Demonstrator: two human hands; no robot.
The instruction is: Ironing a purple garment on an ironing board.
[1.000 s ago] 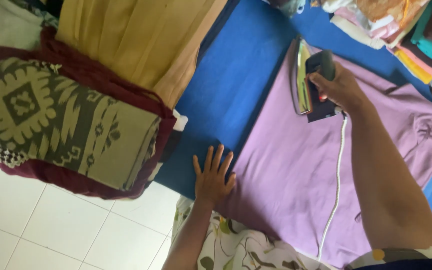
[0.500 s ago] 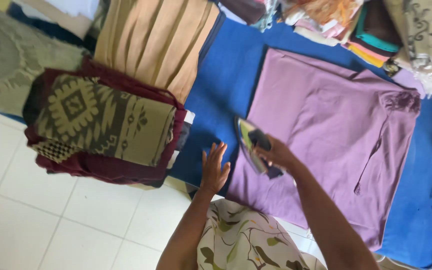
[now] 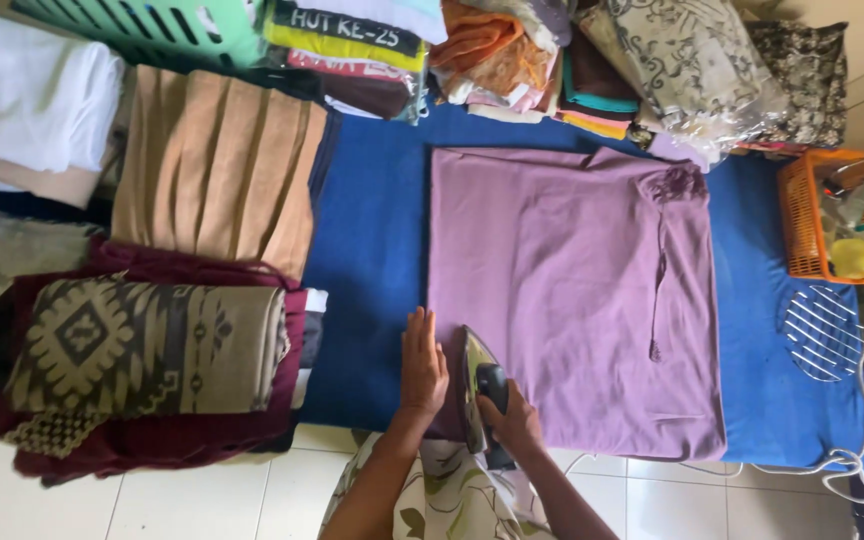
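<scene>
A purple garment (image 3: pixel 572 290) lies flat on a blue mat (image 3: pixel 372 230). My right hand (image 3: pixel 514 420) grips the handle of an electric iron (image 3: pixel 479 390), which stands on the garment's near left corner. My left hand (image 3: pixel 422 365) lies flat, fingers apart, on the garment's left edge right beside the iron. The iron's white cord (image 3: pixel 842 460) trails off the mat to the right.
Folded clothes lie left of the mat: a tan pleated piece (image 3: pixel 217 165), a patterned olive cloth (image 3: pixel 142 345) on maroon fabric, white linen (image 3: pixel 27 100). Stacked clothes (image 3: pixel 512 50) line the far edge. An orange basket (image 3: pixel 827 215) and a round wire rack (image 3: pixel 820 332) sit at right.
My right hand has drawn the iron from the garment's far side back to its near left corner. The view has swung, and my left hand stays at the garment's left edge.
</scene>
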